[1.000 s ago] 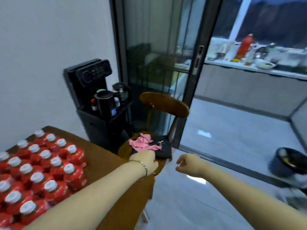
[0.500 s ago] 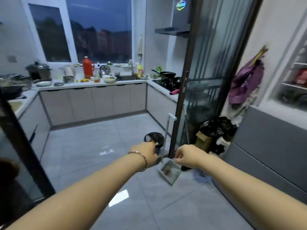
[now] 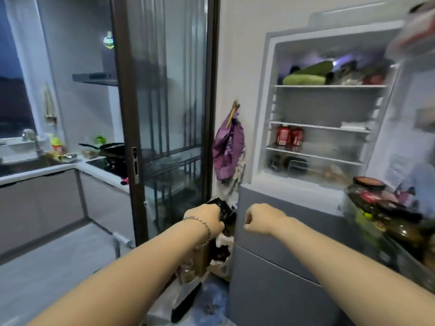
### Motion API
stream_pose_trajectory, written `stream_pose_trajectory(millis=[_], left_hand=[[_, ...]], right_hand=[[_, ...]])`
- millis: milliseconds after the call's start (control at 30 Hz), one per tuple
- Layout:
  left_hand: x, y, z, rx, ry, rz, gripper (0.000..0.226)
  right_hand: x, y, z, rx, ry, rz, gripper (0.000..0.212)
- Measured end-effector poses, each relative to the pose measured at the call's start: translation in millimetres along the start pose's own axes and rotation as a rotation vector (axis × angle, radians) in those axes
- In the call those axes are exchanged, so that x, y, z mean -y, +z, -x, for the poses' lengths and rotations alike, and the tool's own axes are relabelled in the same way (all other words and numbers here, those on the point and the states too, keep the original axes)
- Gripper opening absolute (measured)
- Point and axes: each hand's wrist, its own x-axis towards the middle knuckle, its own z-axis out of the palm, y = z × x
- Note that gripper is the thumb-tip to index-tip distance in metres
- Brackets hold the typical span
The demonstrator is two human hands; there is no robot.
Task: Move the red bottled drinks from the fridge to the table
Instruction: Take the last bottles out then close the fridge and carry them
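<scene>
The fridge (image 3: 259, 128) stands open at the right, its upper compartment lit. Two red bottled drinks (image 3: 289, 136) stand side by side on the third shelf, at its left end. My left hand (image 3: 206, 219) and my right hand (image 3: 260, 218) are both stretched out in front of me, well below and left of that shelf. Both are curled into loose fists with nothing in them. The left wrist wears a thin bracelet. The table is out of view.
The open fridge door (image 3: 404, 208) at the right carries jars and bottles. Green vegetables (image 3: 306, 75) lie on the top shelf. A purple bag (image 3: 227, 147) hangs on the wall beside the fridge, rubbish bags (image 3: 221, 245) below it. A glass sliding door (image 3: 162, 109) and kitchen counter (image 3: 47, 168) stand left.
The view has swung from the table with many red bottles, across the kitchen, to the open fridge. Both hands stay held out in front, holding nothing.
</scene>
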Motion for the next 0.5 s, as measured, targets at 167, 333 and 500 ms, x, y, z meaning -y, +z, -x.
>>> stream_pose_trajectory(millis=[167,333,500], left_hand=[[-29.2,-27.2,-126.9,-0.075,0.183,-0.024,0.026],[-68.4,-51.2,-248.3,-0.11,0.349,-0.069,0.027],[-105.6,-53.9,-343.4,-0.139,0.44,-0.026,0.027]], right_hand=[[-55.3,-53.7,-81.2,-0.116,0.173,0.024,0.029],[-115.7,-102.7,-148.5,-0.235,0.364,-0.014,0.026],[-168.6,-128.0,-208.1,-0.307,0.461,-0.068,0.039]])
